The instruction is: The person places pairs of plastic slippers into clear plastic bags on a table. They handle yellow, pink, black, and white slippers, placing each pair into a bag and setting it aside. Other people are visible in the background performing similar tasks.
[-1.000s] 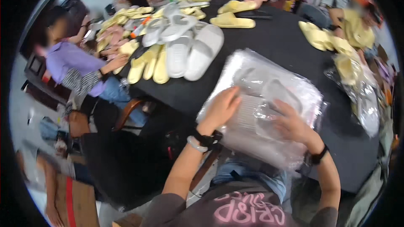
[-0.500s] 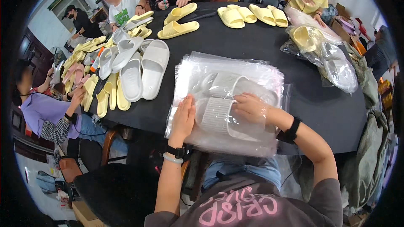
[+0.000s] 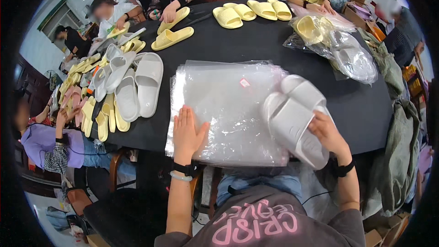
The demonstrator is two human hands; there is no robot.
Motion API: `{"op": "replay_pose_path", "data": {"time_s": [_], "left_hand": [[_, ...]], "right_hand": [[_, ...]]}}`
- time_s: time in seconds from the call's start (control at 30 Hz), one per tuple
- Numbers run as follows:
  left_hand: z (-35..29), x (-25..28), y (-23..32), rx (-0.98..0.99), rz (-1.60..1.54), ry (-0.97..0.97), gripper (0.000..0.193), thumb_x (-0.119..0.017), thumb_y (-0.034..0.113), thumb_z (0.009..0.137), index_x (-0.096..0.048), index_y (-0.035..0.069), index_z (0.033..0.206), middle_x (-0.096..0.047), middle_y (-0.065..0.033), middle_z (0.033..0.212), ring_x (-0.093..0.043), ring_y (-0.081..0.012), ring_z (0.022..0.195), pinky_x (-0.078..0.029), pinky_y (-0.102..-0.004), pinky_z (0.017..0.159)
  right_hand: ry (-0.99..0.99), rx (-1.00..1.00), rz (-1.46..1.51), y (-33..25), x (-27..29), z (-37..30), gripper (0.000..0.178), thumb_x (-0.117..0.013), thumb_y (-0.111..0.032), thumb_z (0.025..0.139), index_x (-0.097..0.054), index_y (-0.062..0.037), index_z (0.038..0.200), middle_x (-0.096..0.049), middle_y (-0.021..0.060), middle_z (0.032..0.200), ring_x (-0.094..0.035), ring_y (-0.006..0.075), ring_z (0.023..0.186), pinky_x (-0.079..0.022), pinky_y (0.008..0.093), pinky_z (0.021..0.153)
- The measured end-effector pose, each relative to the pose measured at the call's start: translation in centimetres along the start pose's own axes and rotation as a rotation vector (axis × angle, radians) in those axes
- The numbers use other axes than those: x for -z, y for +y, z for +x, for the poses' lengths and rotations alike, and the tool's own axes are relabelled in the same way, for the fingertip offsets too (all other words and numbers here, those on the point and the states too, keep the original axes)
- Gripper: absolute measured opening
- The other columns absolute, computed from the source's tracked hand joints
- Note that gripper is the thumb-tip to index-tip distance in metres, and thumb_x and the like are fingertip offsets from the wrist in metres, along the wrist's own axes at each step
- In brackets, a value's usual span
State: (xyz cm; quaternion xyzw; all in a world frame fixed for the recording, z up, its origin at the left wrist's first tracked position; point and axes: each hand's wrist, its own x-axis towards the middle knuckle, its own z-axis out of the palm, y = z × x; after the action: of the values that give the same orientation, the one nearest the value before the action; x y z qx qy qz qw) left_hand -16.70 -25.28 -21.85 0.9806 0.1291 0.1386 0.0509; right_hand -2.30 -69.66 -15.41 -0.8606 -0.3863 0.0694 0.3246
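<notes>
My left hand (image 3: 186, 132) lies flat with spread fingers on a stack of clear plastic bags (image 3: 219, 110) at the table's front edge. Over the right side of the stack, my right hand (image 3: 325, 133) grips a pair of light grey slippers (image 3: 292, 116), fingers curled at the strap opening of the nearer one. The slippers lie side by side at a tilt, slightly blurred. Whether clear film wraps them, I cannot tell. A small pinkish-red label (image 3: 244, 83) shows on the stack.
Loose grey slippers (image 3: 149, 84) and a heap of yellow ones (image 3: 106, 114) cover the black table's (image 3: 201, 48) left side. Yellow pairs (image 3: 228, 17) stand at the far edge. Bagged slippers (image 3: 354, 59) lie at the right. Several people work around the table.
The grey slippers have moved right, off the middle of the bag stack, with my right hand. My right hand was under clear film before. My left hand stays on the stack, its thumb now spread.
</notes>
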Motion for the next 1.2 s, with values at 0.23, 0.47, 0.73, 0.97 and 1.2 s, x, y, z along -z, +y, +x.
{"op": "replay_pose_path", "data": {"time_s": [0.23, 0.47, 0.73, 0.97, 1.2], "left_hand": [[-0.2, 0.8, 0.6, -0.063, 0.129, 0.086, 0.064, -0.057, 0.041, 0.096, -0.046, 0.003, 0.146, -0.044, -0.0157, 0.152, -0.035, -0.0342, 0.144, -0.019, -0.0544, 0.119], [-1.1, -3.2, -1.9, -0.121, -0.167, 0.04, 0.051, -0.049, 0.026, 0.101, -0.046, -0.001, 0.144, -0.044, -0.0201, 0.151, -0.036, -0.0336, 0.144, -0.02, -0.0502, 0.12], [-0.5, -1.3, -1.7, 0.025, -0.429, 0.14, 0.045, -0.041, 0.016, 0.104, -0.044, -0.002, 0.145, -0.044, -0.0211, 0.151, -0.04, -0.035, 0.141, -0.019, -0.0463, 0.121], [-0.4, 4.9, 2.5, -0.029, -0.581, 0.203, 0.04, -0.057, 0.014, 0.099, -0.056, 0.0, 0.136, -0.06, -0.0204, 0.133, -0.055, -0.0348, 0.126, -0.042, -0.0414, 0.107], [2.5, 7.0, 10.1, -0.366, -0.197, -0.12, 0.046, -0.061, 0.03, 0.097, -0.057, 0.007, 0.136, -0.062, -0.0181, 0.119, -0.06, -0.0332, 0.11, -0.05, -0.0406, 0.09]], "right_hand": [[0.435, -0.115, 0.109, -9.7, 2.9, -0.7, 0.032, -0.048, -0.017, 0.102, -0.063, 0.0057, 0.117, -0.047, 0.0232, 0.143, -0.045, 0.039, 0.131, -0.034, 0.043, 0.11], [0.286, 0.261, 0.152, -18.3, -6.4, 8.2, 0.031, -0.062, -0.016, 0.093, -0.061, 0.0, 0.12, -0.052, 0.0213, 0.119, -0.054, 0.0373, 0.108, -0.051, 0.0441, 0.082], [0.231, 0.193, 0.22, -12.6, -13.0, 9.8, 0.057, -0.066, -0.013, 0.09, -0.047, -0.0024, 0.143, -0.039, 0.0267, 0.148, -0.056, 0.0392, 0.12, -0.051, 0.0446, 0.095], [0.441, -0.002, 0.121, -8.3, -11.2, 2.4, 0.061, -0.062, -0.013, 0.093, -0.039, 0.0028, 0.147, -0.032, 0.0263, 0.154, -0.044, 0.0406, 0.135, -0.035, 0.0453, 0.112], [0.309, -0.022, 0.249, -6.7, -13.6, 2.3, 0.061, -0.052, -0.022, 0.098, -0.033, 0.0071, 0.149, -0.041, 0.028, 0.148, -0.039, 0.0425, 0.137, -0.028, 0.0472, 0.116]]}}
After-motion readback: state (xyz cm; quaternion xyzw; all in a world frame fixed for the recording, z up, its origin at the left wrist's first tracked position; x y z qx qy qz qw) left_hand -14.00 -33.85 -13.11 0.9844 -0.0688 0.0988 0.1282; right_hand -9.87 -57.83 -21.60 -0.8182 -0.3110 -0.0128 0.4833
